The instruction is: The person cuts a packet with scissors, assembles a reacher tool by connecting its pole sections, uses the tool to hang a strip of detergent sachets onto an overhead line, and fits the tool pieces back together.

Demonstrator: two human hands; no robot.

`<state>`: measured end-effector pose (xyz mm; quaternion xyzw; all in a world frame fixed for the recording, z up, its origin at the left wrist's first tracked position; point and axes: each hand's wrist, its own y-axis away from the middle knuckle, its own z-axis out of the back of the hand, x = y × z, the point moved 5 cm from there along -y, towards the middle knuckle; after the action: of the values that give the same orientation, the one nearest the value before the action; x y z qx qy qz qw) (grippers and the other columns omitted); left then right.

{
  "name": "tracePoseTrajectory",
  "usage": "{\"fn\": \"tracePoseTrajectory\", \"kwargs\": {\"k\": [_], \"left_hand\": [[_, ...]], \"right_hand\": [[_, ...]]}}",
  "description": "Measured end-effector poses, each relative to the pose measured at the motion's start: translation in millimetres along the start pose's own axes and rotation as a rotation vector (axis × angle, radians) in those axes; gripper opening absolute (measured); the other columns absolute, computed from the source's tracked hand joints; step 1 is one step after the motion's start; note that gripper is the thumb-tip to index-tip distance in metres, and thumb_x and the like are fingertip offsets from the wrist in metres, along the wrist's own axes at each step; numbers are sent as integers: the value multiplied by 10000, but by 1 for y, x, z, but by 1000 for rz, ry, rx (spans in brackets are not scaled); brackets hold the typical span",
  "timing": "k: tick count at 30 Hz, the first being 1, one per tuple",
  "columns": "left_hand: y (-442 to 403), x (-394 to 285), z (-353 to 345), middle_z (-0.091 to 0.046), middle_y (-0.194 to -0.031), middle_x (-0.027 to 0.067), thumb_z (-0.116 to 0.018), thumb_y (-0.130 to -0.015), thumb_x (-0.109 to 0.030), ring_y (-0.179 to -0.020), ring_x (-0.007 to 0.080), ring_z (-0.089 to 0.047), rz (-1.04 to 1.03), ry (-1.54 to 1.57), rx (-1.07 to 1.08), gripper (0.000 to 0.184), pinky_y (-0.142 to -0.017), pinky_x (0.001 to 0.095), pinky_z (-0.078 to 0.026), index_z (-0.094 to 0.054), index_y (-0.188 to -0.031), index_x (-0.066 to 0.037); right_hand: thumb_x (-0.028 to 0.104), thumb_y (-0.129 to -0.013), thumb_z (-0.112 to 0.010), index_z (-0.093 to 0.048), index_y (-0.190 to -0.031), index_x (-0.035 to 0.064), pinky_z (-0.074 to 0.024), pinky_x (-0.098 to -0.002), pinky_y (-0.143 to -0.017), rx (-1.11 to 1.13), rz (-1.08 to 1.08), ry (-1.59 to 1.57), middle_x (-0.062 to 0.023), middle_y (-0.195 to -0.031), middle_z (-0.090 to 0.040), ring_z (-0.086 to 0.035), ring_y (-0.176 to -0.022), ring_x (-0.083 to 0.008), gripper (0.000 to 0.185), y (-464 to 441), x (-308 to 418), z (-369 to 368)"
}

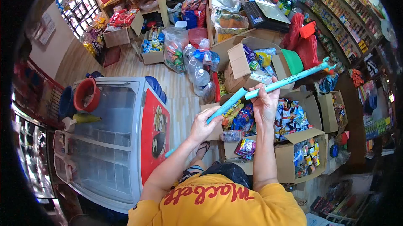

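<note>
Slender, scuffed turquoise tubes (300,76) in both hands (266,103), one prong-tipped.

There were two hands (265,107), two turquoise poles (226,106), one chest freezer (117,113), one red basin (87,94) on its top, one green tub (292,61) and one yellow shirt (218,205)

"What's on my feed?"
"I see a pale-blue left pole (226,105), slanting toward near left, and a speckled blue right pole (294,78), slanting far right to a forked tip."
"Touching?"
"Ends close; I can't tell."
</note>
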<state>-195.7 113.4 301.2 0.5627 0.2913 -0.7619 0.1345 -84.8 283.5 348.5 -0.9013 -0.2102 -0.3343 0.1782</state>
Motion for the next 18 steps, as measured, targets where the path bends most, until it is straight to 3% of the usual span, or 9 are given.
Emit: {"fn": "tracePoseTrajectory", "kwargs": {"k": [5, 8, 10, 12, 14, 16, 18], "left_hand": [[-2, -9, -10, -618, -928, 70, -628, -831, -143, -863, 135, -562, 5, -109, -9, 334, -784, 273, -441, -563, -1120, 13], [-1, -4, -18, -632, -870, 102, -598, -847, -188, -807, 158, -600, 120, -44, 19, 285, -730, 295, -464, -589, -1076, -18], [0, 1, -25, -604, -798, 64, -578, -861, -210, -726, 122, -561, 252, -50, 84, 292, -667, 280, -454, -586, -1087, -25], [3, 2, -32, -570, -735, 30, -563, -870, -226, -657, 94, -520, 311, -33, 121, 299, -610, 268, -437, -584, -1096, -31], [4, 2, -40, -530, -683, 0, -555, -874, -234, -601, 77, -475, 296, 9, 131, 303, -559, 259, -412, -582, -1104, -39], [2, 1, -45, -507, -648, -14, -547, -877, -233, -581, 70, -460, 313, 8, 127, 299, -538, 258, -398, -585, -1096, -33], [-3, 0, -48, -505, -644, -19, -550, -875, -238, -580, 64, -458, 324, 23, 131, 303, -534, 251, -394, -587, -1091, -29]], "right_hand": [[-71, -755, -587, -293, -1282, 77, -514, -338, -658, -68, 46, 239, -65, -760, -543, -569, -657, -163, 621, 19, 25, 21], [-51, -723, -562, -380, -1247, 40, -493, -294, -570, -71, 4, 412, -44, -696, -524, -553, -565, -165, 562, 36, 28, 56], [-59, -689, -532, -479, -1186, 43, -408, -225, -463, -78, -31, 527, -3, -661, -498, -489, -507, -98, 510, 51, 29, 69], [-59, -689, -539, -507, -1179, 44, -394, -202, -497, -64, -184, 639, 13, -710, -486, -452, -545, -60, 502, 67, 23, 91], [-43, -674, -556, -518, -1193, 19, -388, -213, -456, -13, -110, 847, 4, -783, -543, -458, -529, -56, 524, 76, 8, 125], [-52, -667, -549, -521, -1191, 7, -404, -216, -472, -11, -246, 934, -11, -811, -566, -474, -535, -63, 527, 87, 12, 128], [-61, -663, -534, -524, -1187, -2, -414, -214, -486, -55, -239, 889, -23, -834, -579, -480, -537, -61, 528, 91, 18, 132]]}}
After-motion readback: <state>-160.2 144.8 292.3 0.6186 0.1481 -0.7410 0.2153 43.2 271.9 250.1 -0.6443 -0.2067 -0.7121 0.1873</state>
